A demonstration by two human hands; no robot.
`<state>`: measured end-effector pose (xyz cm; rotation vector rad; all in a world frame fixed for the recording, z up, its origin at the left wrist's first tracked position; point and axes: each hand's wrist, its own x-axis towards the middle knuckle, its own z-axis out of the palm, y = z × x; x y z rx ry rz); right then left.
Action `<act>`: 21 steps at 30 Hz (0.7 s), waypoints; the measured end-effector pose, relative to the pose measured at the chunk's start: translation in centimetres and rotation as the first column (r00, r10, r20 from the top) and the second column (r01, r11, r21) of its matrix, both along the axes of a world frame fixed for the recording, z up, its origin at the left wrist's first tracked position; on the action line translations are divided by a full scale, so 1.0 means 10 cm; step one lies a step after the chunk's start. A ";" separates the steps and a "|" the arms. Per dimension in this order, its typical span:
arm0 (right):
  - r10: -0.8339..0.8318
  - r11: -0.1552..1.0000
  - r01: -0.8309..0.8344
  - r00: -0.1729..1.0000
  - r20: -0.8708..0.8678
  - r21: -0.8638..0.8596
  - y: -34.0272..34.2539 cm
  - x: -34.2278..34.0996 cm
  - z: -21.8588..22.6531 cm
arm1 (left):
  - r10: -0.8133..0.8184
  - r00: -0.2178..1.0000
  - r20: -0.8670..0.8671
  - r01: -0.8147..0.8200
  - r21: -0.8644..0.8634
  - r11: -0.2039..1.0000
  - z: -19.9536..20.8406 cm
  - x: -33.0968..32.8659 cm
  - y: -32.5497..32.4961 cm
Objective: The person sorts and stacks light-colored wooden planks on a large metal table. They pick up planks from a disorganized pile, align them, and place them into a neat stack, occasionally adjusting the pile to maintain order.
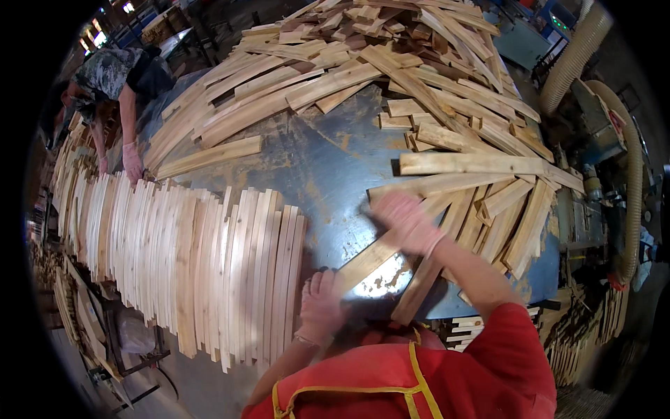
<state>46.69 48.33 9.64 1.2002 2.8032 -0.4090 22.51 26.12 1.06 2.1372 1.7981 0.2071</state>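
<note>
A pale wooden board (368,265) slants across the metal tabletop in front of me. My left hand (321,306), in a thin pinkish glove, is closed on its near end. Farther up the same board, my gloved right hand (408,223) grips it from above, its fingers slightly blurred. Just beyond the right hand lies another board (440,184). Several loose boards (513,220) fan out on the right. To the left of my left hand, a long row of narrow boards (209,258) stands packed side by side.
A big heap of boards (335,73) covers the far side of the metal table (321,164). At the far left a co-worker (115,80) bends over the row with gloved hands. Ribbed hoses (576,59) and machinery (593,133) stand on the right.
</note>
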 end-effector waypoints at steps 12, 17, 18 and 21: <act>0.037 0.988 0.026 0.919 0.393 -0.153 1.21 0.61 -0.06 | 0.057 0.998 -0.023 -0.060 -0.187 0.981 -0.15 0.04 0.10; -0.251 0.917 0.296 0.949 0.189 -0.266 1.09 0.17 0.33 | 0.386 0.820 0.423 -0.010 -0.663 0.748 0.43 -0.26 -0.36; -0.372 0.861 0.404 0.915 0.159 -0.310 1.01 0.15 0.40 | 0.551 0.652 0.520 -0.002 -0.726 0.687 0.41 -0.34 -0.54; -0.591 0.730 0.435 0.789 -0.167 -0.527 0.61 0.29 0.06 | 0.748 0.232 0.621 0.044 -0.775 0.630 0.25 -0.52 -1.15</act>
